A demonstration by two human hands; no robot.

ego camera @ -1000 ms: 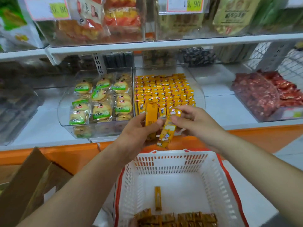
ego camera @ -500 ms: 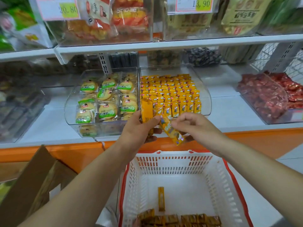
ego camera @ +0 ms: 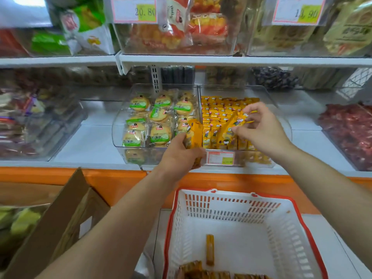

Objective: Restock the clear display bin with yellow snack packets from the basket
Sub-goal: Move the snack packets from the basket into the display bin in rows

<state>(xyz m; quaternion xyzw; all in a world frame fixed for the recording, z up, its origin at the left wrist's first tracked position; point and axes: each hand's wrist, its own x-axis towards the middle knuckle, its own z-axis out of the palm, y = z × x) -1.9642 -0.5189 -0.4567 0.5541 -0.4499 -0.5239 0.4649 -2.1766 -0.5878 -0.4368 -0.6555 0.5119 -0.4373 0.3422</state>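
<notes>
- A person's right hand point(ego camera: 261, 129) held one yellow packet point(ego camera: 236, 122) pinched between thumb and fingers point(ego camera: 246, 108) over the rows already standing in the clear display bin point(ego camera: 286, 127) on the shop shelf.
- The left hand point(ego camera: 181, 156) was curled round a bundle of spare packets point(ego camera: 194, 135) at the bin's front left corner, just beside the neighbouring bin of round cakes point(ego camera: 153, 121).
- The packet hung tilted above the front rows and did not yet look seated among them.
- The step would likely go best if the packet were turned upright with its printed face forward, like the rows around it, and slid into a gap at the front before the pinch was let go.
- The left hand's bundle looked well placed to feed the next packet across, provided it stayed close to the bin.
- More stock lay in the white basket point(ego camera: 231, 204) below: a line of packets point(ego camera: 209, 273) along its near edge and one loose packet point(ego camera: 210, 249) on its floor, so the restocking appeared far from finished.
- Half a second before, the right hand had held its packet lower, in front of the bin's front wall and close to the left hand; it had since risen and moved out over the rows.
- The left hand's bundle stayed by the bin's front left corner.
</notes>
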